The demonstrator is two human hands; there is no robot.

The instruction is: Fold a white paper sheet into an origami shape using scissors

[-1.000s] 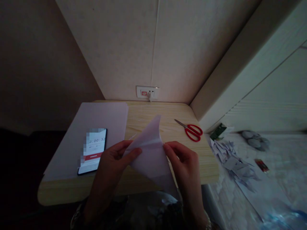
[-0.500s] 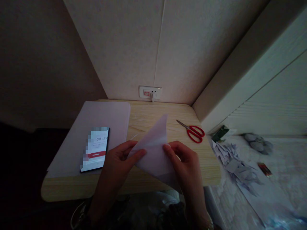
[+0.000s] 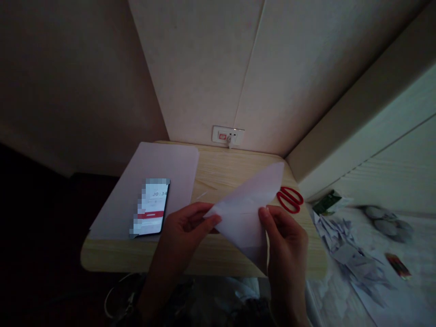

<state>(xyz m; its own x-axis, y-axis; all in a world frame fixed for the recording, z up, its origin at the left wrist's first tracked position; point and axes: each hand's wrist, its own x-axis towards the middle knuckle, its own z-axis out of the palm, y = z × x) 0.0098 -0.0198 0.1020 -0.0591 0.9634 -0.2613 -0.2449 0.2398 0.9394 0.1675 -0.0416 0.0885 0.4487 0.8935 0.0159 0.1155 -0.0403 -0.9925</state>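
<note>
A folded sheet of white paper (image 3: pixel 245 211) is held up between my two hands above the front of the small wooden table. My left hand (image 3: pixel 185 229) pinches its left corner between thumb and fingers. At the paper's right edge, my right hand (image 3: pixel 286 236) grips with the thumb on the near face and the fingers behind. One tip of the paper points up and to the right. Red-handled scissors (image 3: pixel 290 200) lie just beyond my right hand, their blades hidden by the paper.
A stack of white sheets (image 3: pixel 119 200) covers the table's left side, with a lit phone (image 3: pixel 151 209) on it showing a timer. Behind, a wall socket (image 3: pixel 228 136) holds a plug. Paper scraps (image 3: pixel 350 250) are heaped on the quilted surface at right, near a green packet (image 3: pixel 327 203).
The whole scene has shifted right as the view turned slightly left. The paper has been turned and appears wider, its tip now further right and covering the scissor blades. Both hands keep their hold.
</note>
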